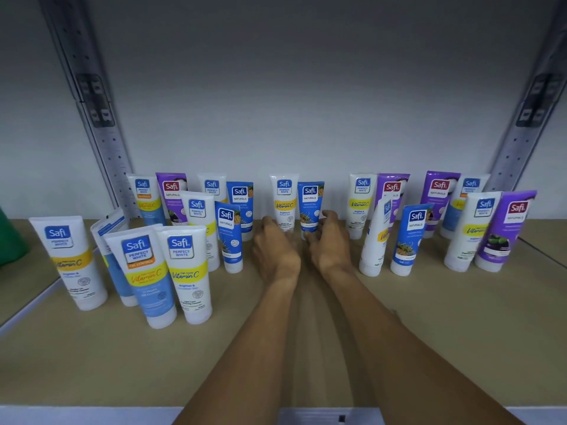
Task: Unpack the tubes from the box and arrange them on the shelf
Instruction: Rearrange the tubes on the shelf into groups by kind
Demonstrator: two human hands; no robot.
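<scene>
Mid-frame, back row: placing a pair. Right hand [329, 240] curled round the foot of the blue tube [310, 207], thumb low, other digits at its right edge. Left hand [276, 250] up against the foot of the white tube [283, 204], tips out of sight behind the knuckles, so can't tell whether gripping or just steadying. Both tubes upright, cap down, labels forward, just beside each other, close to the back wall [276, 118]. Box not in view.

Rest of the shelf [306, 348] already stocked left and right of centre (probably late in the job, judging by the count alone).

To do this step well:
- Seat each cap flat before letting go.
- Release one at a time, then withdraw straight back and low.
- Keep wrists off the small blue tube [228, 237] at centre-left and the leaning white tube [376, 240] at centre-right. Tall, narrow, cap-standing, so likely to topple in a chain.
- Square labels to the front and line up with the back-row neighbours.
</scene>
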